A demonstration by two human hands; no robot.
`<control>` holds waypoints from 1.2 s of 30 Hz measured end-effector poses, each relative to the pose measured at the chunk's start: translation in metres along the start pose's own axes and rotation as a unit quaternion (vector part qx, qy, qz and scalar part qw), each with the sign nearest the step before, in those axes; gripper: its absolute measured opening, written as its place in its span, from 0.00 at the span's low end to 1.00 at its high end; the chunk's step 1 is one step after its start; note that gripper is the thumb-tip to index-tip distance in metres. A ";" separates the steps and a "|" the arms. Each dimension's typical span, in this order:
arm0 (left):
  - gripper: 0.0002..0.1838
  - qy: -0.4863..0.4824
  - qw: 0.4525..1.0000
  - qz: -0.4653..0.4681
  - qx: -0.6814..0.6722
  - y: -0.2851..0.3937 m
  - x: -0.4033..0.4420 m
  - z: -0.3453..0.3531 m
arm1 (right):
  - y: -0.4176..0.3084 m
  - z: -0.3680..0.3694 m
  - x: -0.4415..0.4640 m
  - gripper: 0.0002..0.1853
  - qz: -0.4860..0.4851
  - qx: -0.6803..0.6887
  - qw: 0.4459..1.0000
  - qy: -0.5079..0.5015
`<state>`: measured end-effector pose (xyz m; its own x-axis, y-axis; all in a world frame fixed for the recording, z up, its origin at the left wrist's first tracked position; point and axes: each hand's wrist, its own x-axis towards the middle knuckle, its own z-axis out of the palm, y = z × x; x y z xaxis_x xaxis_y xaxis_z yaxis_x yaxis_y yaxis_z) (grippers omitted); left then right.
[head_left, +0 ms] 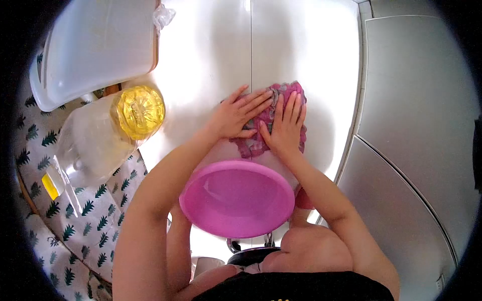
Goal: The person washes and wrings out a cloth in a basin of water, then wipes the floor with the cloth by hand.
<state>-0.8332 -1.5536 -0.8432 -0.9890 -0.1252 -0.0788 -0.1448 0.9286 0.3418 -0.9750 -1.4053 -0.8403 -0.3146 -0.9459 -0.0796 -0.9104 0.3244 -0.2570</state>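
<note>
Cloth [252, 147], pink and grey, lies under your left hand [240, 114] and right hand [286, 126], each grip open and palm-down, on the glossy white floor [191, 55], beyond the pink basin [236, 200]; grey panels [416, 90] stand right.

Light glared off a seamed white floor [191, 60]; grey panels [416, 75] lined one side; tree-print cloth [103, 210] the other.

Cloth [252, 145] partly hidden under 2 hands [236, 116] [286, 133], white bin [103, 47] cut off at top edge, black shirt [301, 288] at btm.
</note>
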 end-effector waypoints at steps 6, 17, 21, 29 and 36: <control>0.49 -0.016 0.999 -0.015 0.038 -0.030 0.011 -0.016 | -0.011 0.007 0.033 0.46 0.015 -0.008 0.999 0.045; 0.38 0.049 0.965 -0.185 0.179 -0.100 0.016 -0.044 | -0.049 0.027 0.148 0.46 -0.032 0.051 0.990 0.130; 0.38 0.111 0.940 -0.276 0.165 -0.114 -0.005 -0.036 | -0.064 0.037 0.185 0.41 -0.113 0.068 0.982 0.138; 0.39 0.149 0.907 -0.381 0.098 -0.080 -0.059 -0.013 | -0.094 0.043 0.183 0.39 -0.261 0.087 0.958 0.075; 0.40 0.095 0.927 -0.361 0.043 -0.024 -0.115 -0.005 | -0.107 0.035 0.126 0.44 -0.349 0.126 0.928 -0.012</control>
<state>-0.7158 -1.5631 -0.8373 -0.6238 -0.7764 -0.0893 -0.7761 0.6020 0.1876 -0.9082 -1.5598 -0.8564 0.3376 -0.9256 0.1710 -0.7973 -0.3777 -0.4708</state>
